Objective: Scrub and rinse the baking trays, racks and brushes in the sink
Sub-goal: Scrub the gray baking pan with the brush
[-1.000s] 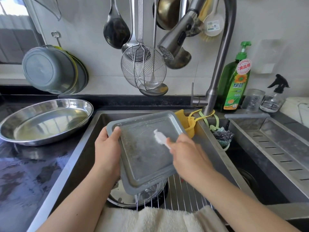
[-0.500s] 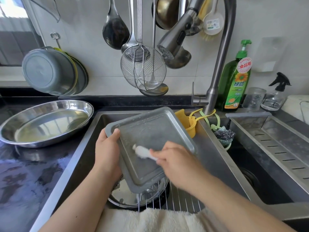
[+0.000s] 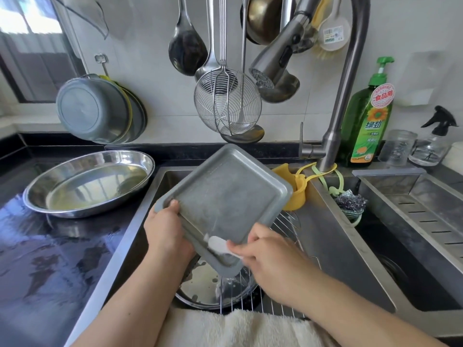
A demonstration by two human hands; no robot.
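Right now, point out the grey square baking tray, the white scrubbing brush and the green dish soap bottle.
Grey square baking tray [image 3: 225, 194]: head view, bare middle of its flat base.
White scrubbing brush [image 3: 218, 244]: head view, its white head.
Green dish soap bottle [image 3: 367, 126]: head view, front label.

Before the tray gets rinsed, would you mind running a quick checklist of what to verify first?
1. Left hand grips the baking tray by its edge: ok.
2. Right hand holds the white brush on the tray's near corner: ok.
3. Tray is over the sink, above the wire rack: ok.
4. Tray scrubbed clean: cannot tell, the surface looks dull and streaky.
5. Water running from the faucet head: not ok, no stream visible.
6. Dish soap bottle upright beside the faucet: ok.
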